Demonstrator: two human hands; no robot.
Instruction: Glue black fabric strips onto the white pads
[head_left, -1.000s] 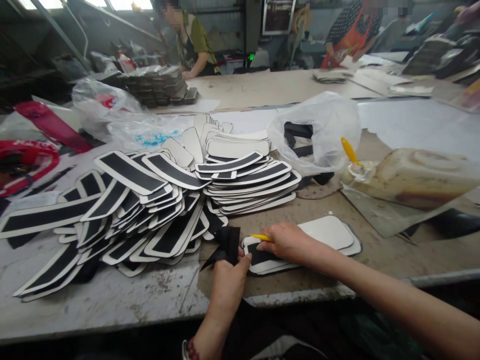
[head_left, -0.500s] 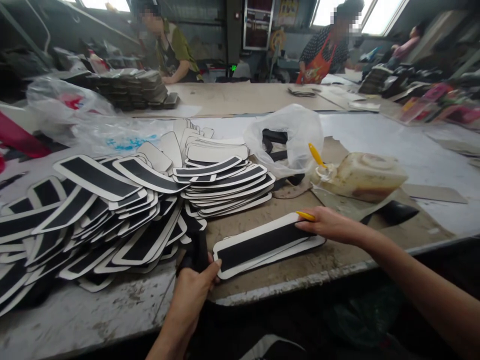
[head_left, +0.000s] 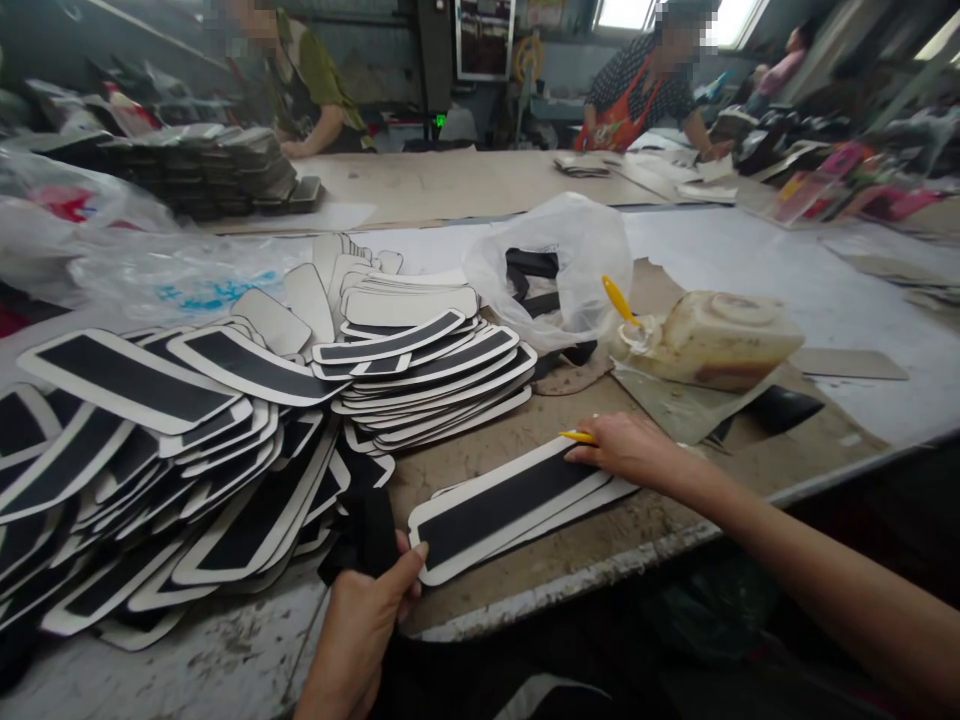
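Note:
A long white panel with a black strip down its middle (head_left: 495,510) lies on top of similar pieces at the table's near edge. My left hand (head_left: 367,610) pinches its left end, thumb on top. A folded black fabric strip (head_left: 371,530) sits against that hand; whether the fingers hold it too, I cannot tell. At the panel's far right end rests my right hand (head_left: 626,445), closed, its fingertips touching the black strip. A thin yellow tool (head_left: 579,437) sticks out of its fingers; the rest of it is hidden.
Heaped black-and-white panels (head_left: 225,480) fill the left, beside a neater stack (head_left: 442,400). Behind are a plastic bag (head_left: 585,250) with black pieces and a stained jug on its side (head_left: 735,335), holding a yellow stick (head_left: 619,298). Two people work across the table.
The view has shifted a little, so the table's contents sit further left. Both hands keep their places at the panel's ends, and the panel looks unmoved on the table.

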